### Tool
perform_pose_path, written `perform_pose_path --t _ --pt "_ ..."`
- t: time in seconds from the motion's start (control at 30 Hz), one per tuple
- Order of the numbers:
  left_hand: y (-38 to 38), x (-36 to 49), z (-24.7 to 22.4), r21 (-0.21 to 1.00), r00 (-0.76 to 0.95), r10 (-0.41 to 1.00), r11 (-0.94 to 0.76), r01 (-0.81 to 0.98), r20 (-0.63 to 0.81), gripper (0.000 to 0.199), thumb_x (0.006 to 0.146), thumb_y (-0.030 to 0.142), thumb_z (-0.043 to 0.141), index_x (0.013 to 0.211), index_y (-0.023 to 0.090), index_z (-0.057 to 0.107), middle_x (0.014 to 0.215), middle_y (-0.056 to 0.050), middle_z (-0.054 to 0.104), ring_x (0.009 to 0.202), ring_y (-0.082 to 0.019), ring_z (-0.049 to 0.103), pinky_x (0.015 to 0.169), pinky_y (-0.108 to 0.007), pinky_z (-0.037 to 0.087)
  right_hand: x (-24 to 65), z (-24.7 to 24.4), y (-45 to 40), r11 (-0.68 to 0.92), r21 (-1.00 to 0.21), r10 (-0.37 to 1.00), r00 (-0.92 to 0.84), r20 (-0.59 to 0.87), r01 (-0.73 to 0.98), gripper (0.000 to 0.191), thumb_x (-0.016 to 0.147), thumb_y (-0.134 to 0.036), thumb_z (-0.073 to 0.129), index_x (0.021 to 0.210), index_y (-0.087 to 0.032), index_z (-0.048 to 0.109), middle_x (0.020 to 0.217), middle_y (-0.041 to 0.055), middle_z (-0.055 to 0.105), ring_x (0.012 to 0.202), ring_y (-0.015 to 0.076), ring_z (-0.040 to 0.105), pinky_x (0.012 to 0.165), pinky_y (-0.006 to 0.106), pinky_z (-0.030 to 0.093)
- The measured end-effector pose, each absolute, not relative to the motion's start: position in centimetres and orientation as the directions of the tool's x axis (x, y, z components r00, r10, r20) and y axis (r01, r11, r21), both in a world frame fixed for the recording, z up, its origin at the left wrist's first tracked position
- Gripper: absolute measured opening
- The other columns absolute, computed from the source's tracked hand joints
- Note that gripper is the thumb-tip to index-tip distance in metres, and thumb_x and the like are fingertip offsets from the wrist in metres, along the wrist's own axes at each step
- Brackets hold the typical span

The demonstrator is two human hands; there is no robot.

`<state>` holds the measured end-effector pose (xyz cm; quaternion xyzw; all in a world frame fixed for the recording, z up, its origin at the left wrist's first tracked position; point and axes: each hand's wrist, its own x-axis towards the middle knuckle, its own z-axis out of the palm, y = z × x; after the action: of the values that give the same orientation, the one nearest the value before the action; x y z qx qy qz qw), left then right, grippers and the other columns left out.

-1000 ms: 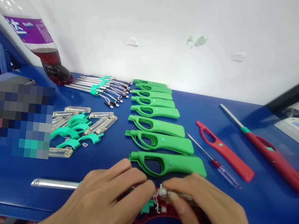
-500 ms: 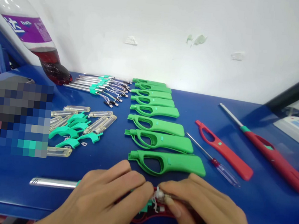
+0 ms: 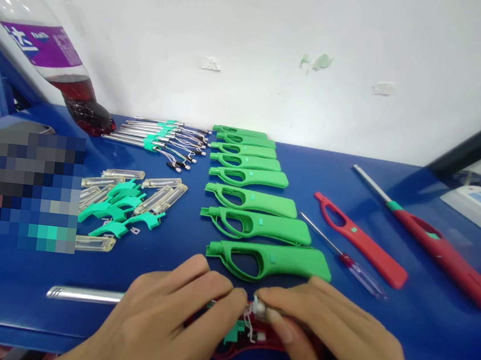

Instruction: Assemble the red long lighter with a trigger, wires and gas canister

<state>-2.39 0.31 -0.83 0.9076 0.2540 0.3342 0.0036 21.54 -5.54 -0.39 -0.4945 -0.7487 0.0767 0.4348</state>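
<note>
My left hand [image 3: 170,316] is closed over the front of an open red gas lighter body [image 3: 244,350], whose silver tube [image 3: 84,295] sticks out to the left. Between thumb and fingers, my right hand [image 3: 340,336] pinches a fuel tank; only its pale valve end [image 3: 259,308] shows, above the lighter body. Inside the body lie a green trigger [image 3: 233,333] and a thin white wire [image 3: 250,331], close to my left fingertips. My palms and fingers hide most of the body and tank. Just beyond my hands lies a green lighter shell [image 3: 291,265].
More green shells are lined up toward the wall. At left are clear fuel tanks [image 3: 165,182], green triggers [image 3: 108,229], wired tubes [image 3: 149,144] and a drink bottle [image 3: 52,48]. A screwdriver [image 3: 362,273], red shell [image 3: 366,247] and red lighter [image 3: 443,247] lie right.
My right hand has shifted very slightly, with the tank's valve end tilting a little at the lighter body. The left hand keeps its hold; the other things stay put.
</note>
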Motion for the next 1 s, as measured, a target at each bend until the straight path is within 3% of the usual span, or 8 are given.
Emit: perform_pose_path --t 0.1,0.23,0.33,0.43,0.57,0.67,0.8,1.0 --pt "0.3 -2.2 -0.9 0.187 0.653 0.484 -0.861 0.472 0.582 0.032 0.119 0.01 0.045 0.121 0.029 0.071 0.099 0.007 0.083 0.094 -0.016 0.072 0.076 -0.034 0.049 21.1 -0.3 -5.1 0.469 -0.532 0.797 -0.079 0.599 0.705 0.025 0.111 -0.048 0.072 0.115 -0.029 0.089 0.087 0.0053 0.085 0.077 0.0232 0.084 0.077 0.032 0.072" --pt "0.4 -2.4 -0.8 0.206 0.681 0.478 -0.872 0.444 0.555 0.037 0.113 0.003 0.048 0.121 0.028 0.074 0.099 0.008 0.081 0.093 -0.014 0.069 0.077 -0.03 0.051 20.9 -0.1 -5.0 0.457 -0.516 0.782 -0.051 0.621 0.725 0.029 0.11 -0.053 0.074 0.114 -0.029 0.091 0.089 0.006 0.086 0.079 0.0239 0.084 0.075 0.032 0.072" --pt "0.6 -2.5 -0.6 0.2 0.682 0.471 -0.875 0.441 0.559 0.035 0.116 0.007 0.05 0.124 0.028 0.077 0.098 0.007 0.079 0.094 -0.014 0.067 0.072 -0.029 0.051 21.2 -0.2 -5.3 0.46 -0.518 0.784 -0.056 0.619 0.722 0.022 0.11 -0.045 0.076 0.113 -0.029 0.089 0.09 0.0046 0.087 0.077 0.0223 0.084 0.072 0.03 0.071" --pt "0.7 -2.2 -0.3 0.186 0.654 0.463 -0.874 0.449 0.599 0.024 0.117 0.014 0.055 0.121 0.025 0.077 0.097 0.004 0.081 0.089 -0.016 0.067 0.071 -0.032 0.052 21.7 -0.5 -5.6 0.488 -0.531 0.798 -0.108 0.593 0.693 0.011 0.111 -0.028 0.074 0.118 -0.029 0.082 0.094 -0.003 0.087 0.074 0.014 0.082 0.073 0.023 0.068" --pt "0.9 -1.8 0.0 0.229 0.632 0.491 -0.862 0.452 0.599 0.016 0.117 0.016 0.061 0.116 0.024 0.074 0.094 0.005 0.08 0.083 -0.016 0.063 0.071 -0.032 0.053 22.0 -0.6 -5.6 0.506 -0.551 0.813 -0.154 0.562 0.663 0.017 0.111 -0.018 0.072 0.124 -0.029 0.074 0.099 -0.0091 0.087 0.076 0.007 0.081 0.076 0.016 0.065" --pt "0.8 -2.0 -0.2 0.23 0.638 0.487 -0.865 0.446 0.596 0.019 0.117 0.015 0.058 0.119 0.024 0.075 0.097 0.004 0.08 0.087 -0.016 0.064 0.073 -0.033 0.052 21.8 -0.3 -5.4 0.503 -0.537 0.802 -0.134 0.582 0.677 0.013 0.111 -0.028 0.074 0.12 -0.028 0.083 0.094 -0.0013 0.087 0.077 0.0155 0.084 0.072 0.024 0.069" --pt "0.5 -2.4 -0.7 0.215 0.644 0.471 -0.874 0.437 0.603 0.023 0.117 0.012 0.057 0.125 0.023 0.076 0.104 0.004 0.082 0.1 -0.016 0.067 0.085 -0.031 0.053 21.3 0.0 -5.0 0.477 -0.526 0.784 -0.071 0.617 0.704 0.028 0.11 -0.052 0.075 0.114 -0.03 0.091 0.09 0.0061 0.086 0.082 0.0249 0.085 0.071 0.033 0.072" --pt "0.4 -2.7 -1.0 0.207 0.663 0.452 -0.885 0.417 0.596 0.027 0.112 0.006 0.058 0.125 0.022 0.075 0.102 0.001 0.081 0.095 -0.018 0.066 0.079 -0.032 0.052 21.4 -0.2 -5.1 0.479 -0.513 0.785 -0.086 0.614 0.712 0.023 0.109 -0.047 0.076 0.115 -0.031 0.092 0.093 0.0063 0.088 0.084 0.0247 0.086 0.074 0.033 0.073"
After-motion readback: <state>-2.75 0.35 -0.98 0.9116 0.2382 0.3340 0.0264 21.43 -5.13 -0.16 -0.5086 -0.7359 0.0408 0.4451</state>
